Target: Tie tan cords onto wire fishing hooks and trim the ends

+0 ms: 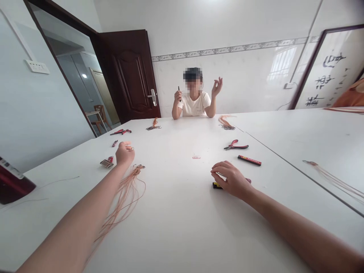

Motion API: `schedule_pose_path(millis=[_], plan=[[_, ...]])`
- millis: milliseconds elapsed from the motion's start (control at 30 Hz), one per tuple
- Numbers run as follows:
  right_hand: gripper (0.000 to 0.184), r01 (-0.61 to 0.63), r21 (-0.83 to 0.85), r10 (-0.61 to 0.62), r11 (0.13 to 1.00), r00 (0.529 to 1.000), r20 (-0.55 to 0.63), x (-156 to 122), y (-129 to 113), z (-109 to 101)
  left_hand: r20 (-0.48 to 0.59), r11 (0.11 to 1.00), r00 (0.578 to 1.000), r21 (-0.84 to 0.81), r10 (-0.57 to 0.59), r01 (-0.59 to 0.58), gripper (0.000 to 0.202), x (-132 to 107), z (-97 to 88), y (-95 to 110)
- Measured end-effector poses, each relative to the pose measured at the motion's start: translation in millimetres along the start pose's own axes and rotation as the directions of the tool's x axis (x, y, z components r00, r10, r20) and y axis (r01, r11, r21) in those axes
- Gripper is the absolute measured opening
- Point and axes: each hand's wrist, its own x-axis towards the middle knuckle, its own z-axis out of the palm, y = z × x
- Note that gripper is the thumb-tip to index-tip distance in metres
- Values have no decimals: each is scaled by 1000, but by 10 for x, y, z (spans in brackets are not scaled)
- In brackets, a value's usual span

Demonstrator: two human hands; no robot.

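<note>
Left hand (124,154) clenched, anything inside hidden; loose copper strands (124,193) lie just beside it on the counter (176,227). Right hand (231,180) curled over a black-and-yellow case (217,185), grip unclear. Finished-looking strand bundles (226,123) sit upper centre-right, beyond red-handled pliers (236,146).

Nothing readable on this one! Black brush characters run down the framed calligraphy (327,77) on the wall, too skewed to make out, and the red case (249,160) on the bench (176,216) shows markings too small to read.
</note>
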Motion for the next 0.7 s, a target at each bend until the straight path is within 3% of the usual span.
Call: schedule_pose_path(millis=[67, 133, 233, 267, 300, 367, 433, 500, 700], plan=[[14, -22, 22, 21, 1000, 1000, 8, 6, -21, -2, 47, 990, 997, -126, 64, -57, 36, -188, 138, 247], [15, -87, 65, 85, 994, 996, 20, 15, -67, -12, 165, 956, 973, -273, 161, -112, 36, -524, 309, 528], [16, -279, 158, 275, 947, 960, 45, 34, -172, -44, 363, 879, 876, -459, 317, -127, 29, -1195, 521, 894], [16, -342, 203, 337, 917, 939, 63, 41, -205, -57, 421, 845, 832, -526, 360, -100, 28, -1413, 561, 982], [18, -393, 259, 384, 882, 919, 85, 47, -233, -68, 496, 780, 771, -626, 399, 0, 30, -1605, 583, 1050], [21, -450, 390, 428, 804, 892, 147, 56, -265, -84, 581, 699, 706, -694, 405, 170, 30, -1882, 589, 1131], [23, -469, 501, 428, 728, 881, 202, 60, -268, -85, 624, 665, 688, -695, 371, 272, 29, -2012, 572, 1158], [23, -476, 559, 423, 679, 876, 232, 62, -260, -71, 635, 662, 692, -687, 344, 301, 27, -2042, 560, 1153], [19, -481, 545, 449, 686, 870, 202, 66, -281, -13, 648, 640, 669, -696, 365, 325, 26, -2044, 578, 1095]])
